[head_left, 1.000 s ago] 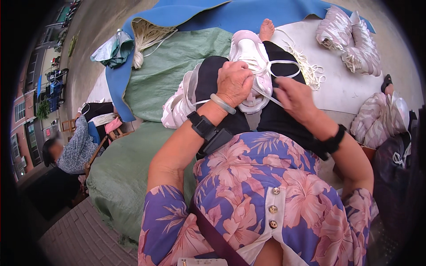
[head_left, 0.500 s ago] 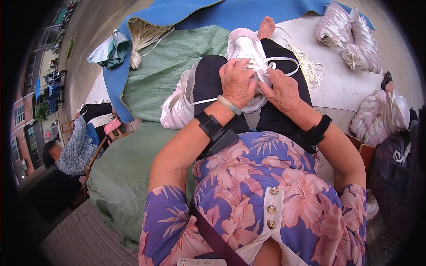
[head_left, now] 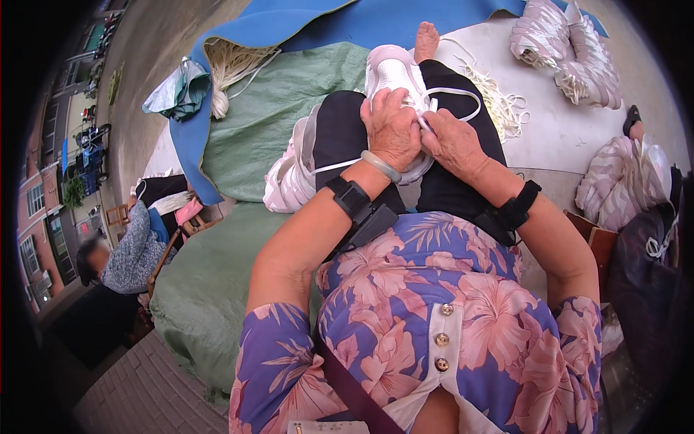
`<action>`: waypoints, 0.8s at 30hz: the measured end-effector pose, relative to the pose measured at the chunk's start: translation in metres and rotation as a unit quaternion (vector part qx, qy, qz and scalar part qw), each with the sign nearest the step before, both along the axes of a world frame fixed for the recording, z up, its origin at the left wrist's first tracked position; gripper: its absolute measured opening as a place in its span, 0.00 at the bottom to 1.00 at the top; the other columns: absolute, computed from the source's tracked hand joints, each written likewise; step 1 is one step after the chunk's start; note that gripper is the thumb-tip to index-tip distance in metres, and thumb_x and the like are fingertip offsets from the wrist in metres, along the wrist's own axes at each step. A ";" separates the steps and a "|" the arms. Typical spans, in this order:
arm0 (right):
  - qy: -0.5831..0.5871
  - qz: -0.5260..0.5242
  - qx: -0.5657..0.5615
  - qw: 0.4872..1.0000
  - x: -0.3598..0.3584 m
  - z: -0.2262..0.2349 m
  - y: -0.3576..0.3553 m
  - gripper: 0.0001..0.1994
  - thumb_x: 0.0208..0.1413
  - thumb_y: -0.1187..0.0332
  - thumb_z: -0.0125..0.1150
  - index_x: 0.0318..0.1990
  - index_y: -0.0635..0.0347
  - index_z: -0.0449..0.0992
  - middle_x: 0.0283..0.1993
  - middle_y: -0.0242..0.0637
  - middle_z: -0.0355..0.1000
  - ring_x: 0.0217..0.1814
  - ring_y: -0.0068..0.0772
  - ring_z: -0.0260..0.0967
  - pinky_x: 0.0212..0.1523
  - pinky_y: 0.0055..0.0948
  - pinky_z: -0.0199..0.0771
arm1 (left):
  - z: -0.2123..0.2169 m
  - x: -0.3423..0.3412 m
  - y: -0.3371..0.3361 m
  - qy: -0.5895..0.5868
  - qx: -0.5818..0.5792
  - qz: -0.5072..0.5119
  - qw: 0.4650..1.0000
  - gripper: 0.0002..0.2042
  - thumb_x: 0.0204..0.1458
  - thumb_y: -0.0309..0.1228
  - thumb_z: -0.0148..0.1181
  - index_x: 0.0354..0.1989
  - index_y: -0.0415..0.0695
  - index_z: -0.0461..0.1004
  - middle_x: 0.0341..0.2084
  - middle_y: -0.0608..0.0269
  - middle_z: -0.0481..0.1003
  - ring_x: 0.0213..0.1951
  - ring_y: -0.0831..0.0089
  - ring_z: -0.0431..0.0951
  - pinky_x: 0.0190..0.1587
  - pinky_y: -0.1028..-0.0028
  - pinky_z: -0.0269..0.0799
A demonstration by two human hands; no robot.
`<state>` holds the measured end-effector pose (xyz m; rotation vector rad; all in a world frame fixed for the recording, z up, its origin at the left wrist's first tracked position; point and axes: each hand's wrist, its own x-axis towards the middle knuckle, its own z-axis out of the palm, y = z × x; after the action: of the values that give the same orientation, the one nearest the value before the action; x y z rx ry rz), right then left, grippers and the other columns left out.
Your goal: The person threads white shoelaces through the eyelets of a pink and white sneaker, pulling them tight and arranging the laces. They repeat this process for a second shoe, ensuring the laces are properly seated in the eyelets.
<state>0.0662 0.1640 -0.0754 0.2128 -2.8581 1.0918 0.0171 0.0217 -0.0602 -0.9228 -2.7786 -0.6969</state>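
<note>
A: Progress?
B: White-pink mesh sneaker, 12 o'clock, looks part-laced, unfinished: flat white lace slack at 1 o'clock.
A: Hands?
B: Left hand over sneaker, grip unclear; right hand narrow, likely pinching lace.

Blue mat bordering green sheeting; another person far left; brick paving lower left.

Looking down from my head
Wide fisheye, close above my purple, pink-flowered fabric shirt, facing my bare left hand and bare right hand.
</note>
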 end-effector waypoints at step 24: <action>-0.130 -0.128 -0.149 0.972 0.003 -0.002 0.009 0.16 0.52 0.58 0.56 0.41 0.60 0.67 0.24 0.42 0.70 0.26 0.41 0.70 0.29 0.32 0.69 | 0.026 0.008 -0.186 -0.014 -0.172 0.076 0.982 0.14 0.41 0.35 0.59 0.38 0.47 0.74 0.51 0.57 0.66 0.52 0.56 0.62 0.53 0.54 0.52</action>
<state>0.0688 0.1729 -0.0779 -0.3301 -2.7706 1.5653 0.0256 -0.1644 -0.0338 -0.7423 -3.0108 -0.2105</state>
